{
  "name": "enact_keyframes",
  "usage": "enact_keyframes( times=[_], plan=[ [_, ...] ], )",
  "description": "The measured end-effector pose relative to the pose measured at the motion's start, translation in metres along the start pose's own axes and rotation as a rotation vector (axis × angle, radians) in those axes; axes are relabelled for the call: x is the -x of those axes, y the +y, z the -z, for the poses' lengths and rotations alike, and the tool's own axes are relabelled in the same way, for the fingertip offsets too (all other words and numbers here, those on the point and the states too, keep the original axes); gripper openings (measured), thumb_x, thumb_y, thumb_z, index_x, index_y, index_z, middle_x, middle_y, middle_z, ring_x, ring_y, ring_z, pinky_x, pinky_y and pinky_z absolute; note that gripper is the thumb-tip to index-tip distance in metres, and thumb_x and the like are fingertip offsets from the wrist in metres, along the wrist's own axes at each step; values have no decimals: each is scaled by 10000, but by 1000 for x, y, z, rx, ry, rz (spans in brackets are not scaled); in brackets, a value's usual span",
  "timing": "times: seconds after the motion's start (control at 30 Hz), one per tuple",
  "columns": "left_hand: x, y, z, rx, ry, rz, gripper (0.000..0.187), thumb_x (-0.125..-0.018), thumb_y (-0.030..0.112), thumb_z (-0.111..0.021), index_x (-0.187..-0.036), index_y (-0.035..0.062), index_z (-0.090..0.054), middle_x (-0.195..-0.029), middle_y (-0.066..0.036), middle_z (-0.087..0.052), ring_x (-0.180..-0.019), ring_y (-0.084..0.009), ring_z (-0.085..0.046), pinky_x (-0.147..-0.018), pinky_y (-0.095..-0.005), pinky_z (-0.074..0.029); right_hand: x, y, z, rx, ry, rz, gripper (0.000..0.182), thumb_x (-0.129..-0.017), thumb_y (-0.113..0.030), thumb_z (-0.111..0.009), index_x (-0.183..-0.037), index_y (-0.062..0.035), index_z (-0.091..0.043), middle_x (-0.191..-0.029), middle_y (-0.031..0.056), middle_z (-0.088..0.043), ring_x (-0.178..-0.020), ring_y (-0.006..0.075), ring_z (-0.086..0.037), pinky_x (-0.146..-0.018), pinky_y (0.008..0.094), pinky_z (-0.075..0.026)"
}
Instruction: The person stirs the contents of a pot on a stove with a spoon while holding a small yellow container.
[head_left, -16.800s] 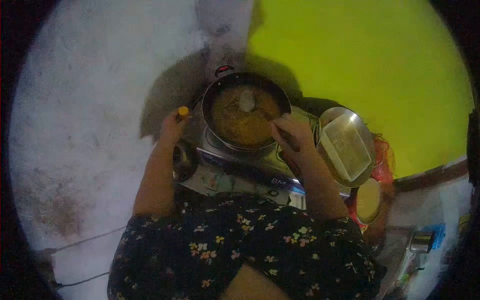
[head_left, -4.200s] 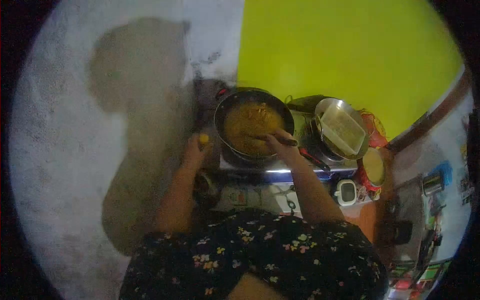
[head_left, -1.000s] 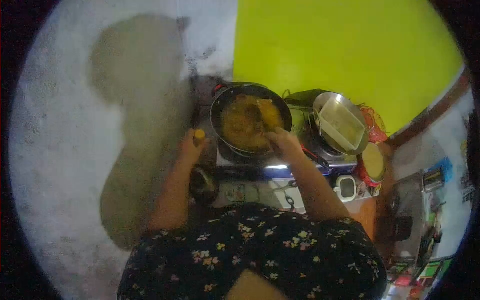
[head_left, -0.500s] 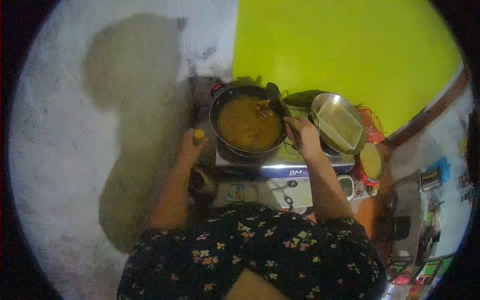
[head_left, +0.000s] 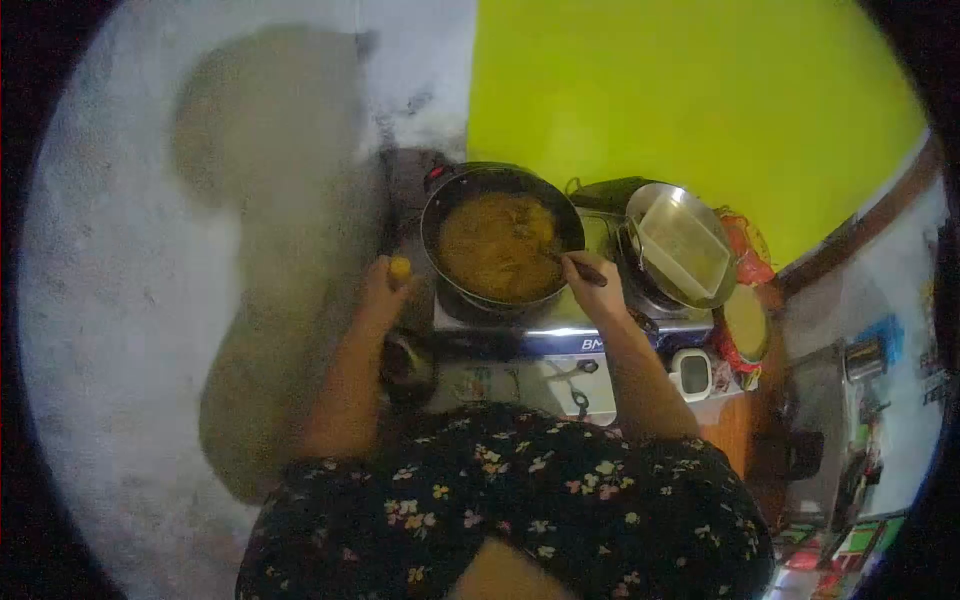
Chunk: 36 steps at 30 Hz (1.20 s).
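A deep black pan full of yellow-brown, saucy food stands on the left burner of the stove. My right hand, at the pan's right rim, is closed around the handle of a black spatula. The spatula's far end is lowered into the food and hidden there. To the left of the pan, my left hand is closed on a small yellow piece, which pokes out at the fingertips.
On the stove's right side sits a metal pan with a clear rectangular container in it. A red package and a round tub are farther right. A white-rimmed container stands in front of the stove. A wall rises close on the left.
My right hand has turned and dipped the spatula from above the pan's right rim into the food. My left hand has stayed nearly still with the yellow piece.
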<state>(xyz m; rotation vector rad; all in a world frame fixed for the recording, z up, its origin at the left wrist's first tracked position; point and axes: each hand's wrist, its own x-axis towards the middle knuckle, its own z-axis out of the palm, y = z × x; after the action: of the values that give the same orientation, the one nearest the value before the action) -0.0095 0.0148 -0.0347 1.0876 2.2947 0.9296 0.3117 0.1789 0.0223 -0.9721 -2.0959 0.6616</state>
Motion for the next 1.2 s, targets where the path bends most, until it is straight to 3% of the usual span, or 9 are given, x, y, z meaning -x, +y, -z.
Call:
enact_keyframes(
  times=[0.23, 0.37, 0.43, 0.57, 0.67, 0.77, 0.97, 1.07, 1.2],
  plan=[
    [-2, -8, -3, -16, 81, -111, 606, -825, 404, -721, -1224, 13, -487, -1191, -189, -554, -1121, -324, -541, -956, -421, -424, 5, -27, -3, -84, -40, -9, 166, -817, -29, -671, -983, -21, -684, -856, 140, -664, -734, 278, -654, -673, 354, -510],
    [-8, -11, -3, 53, 80, -201, 519, -812, 378, -741, -1085, 13, -492, -1062, -156, -567, -993, -290, -560, -861, -406, -441, 0, -27, -1, -16, -55, 316, 172, -808, 6, -654, -976, -27, -672, -824, 133, -637, -752, 292, -634, -642, 362, -497],
    [-14, -21, -11, 8, 116, -185, 580, -813, 384, -740, -1179, 17, -481, -1137, -176, -557, -1069, -309, -547, -910, -411, -436, -3, -38, 7, 27, -62, 417, 179, -798, 18, -651, -969, -31, -668, -822, 139, -634, -775, 306, -629, -647, 367, -497],
    [-11, -14, -11, -51, 97, -77, 751, -822, 413, -724, -1380, 37, -390, -1346, -211, -461, -1249, -346, -464, -1026, -429, -396, 0, -58, 22, 111, -140, 403, 212, -775, 10, -669, -978, -49, -667, -808, 139, -622, -762, 326, -621, -649, 378, -503],
    [10, 18, 1, 13, 105, -24, 664, -849, 286, -709, -1362, -12, -408, -1325, -199, -497, -1219, -336, -508, -1035, -440, -403, -2, -56, 26, 116, -159, 439, 248, -761, -6, -679, -1003, -63, -661, -807, 134, -613, -750, 328, -618, -636, 387, -503],
    [8, 20, 12, 150, -78, 42, 837, -829, 441, -707, -1447, 42, -306, -1454, -212, -349, -1322, -356, -393, -1081, -453, -349, -5, -68, 33, 128, -150, 470, 288, -737, -19, -678, -1019, -72, -657, -814, 129, -608, -745, 327, -617, -629, 393, -500],
    [1, 1, 5, 84, -23, -53, 766, -829, 421, -715, -1412, 74, -358, -1356, -193, -479, -1276, -352, -449, -1042, -471, -373, -13, -56, 51, 348, -142, 431, 218, -749, -52, -619, -962, -78, -656, -797, 121, -583, -741, 333, -611, -632, 404, -489],
    [12, 16, 10, 275, -62, -16, 690, -825, 408, -723, -1335, 61, -414, -1296, -184, -525, -1213, -346, -502, -1012, -461, -391, -18, -42, 64, 344, -152, 403, 224, -744, -48, -614, -959, -87, -663, -807, 127, -575, -748, 345, -609, -632, 410, -485],
    [32, 45, 19, 139, 27, 35, 513, -885, 245, -675, -1297, 47, -444, -1235, -153, -550, -1145, -302, -547, -989, -433, -430, -16, -33, 75, 381, -223, 307, 204, -754, -56, -666, -958, -69, -676, -767, 149, -577, -748, 356, -602, -647, 426, -482]
  ],
)
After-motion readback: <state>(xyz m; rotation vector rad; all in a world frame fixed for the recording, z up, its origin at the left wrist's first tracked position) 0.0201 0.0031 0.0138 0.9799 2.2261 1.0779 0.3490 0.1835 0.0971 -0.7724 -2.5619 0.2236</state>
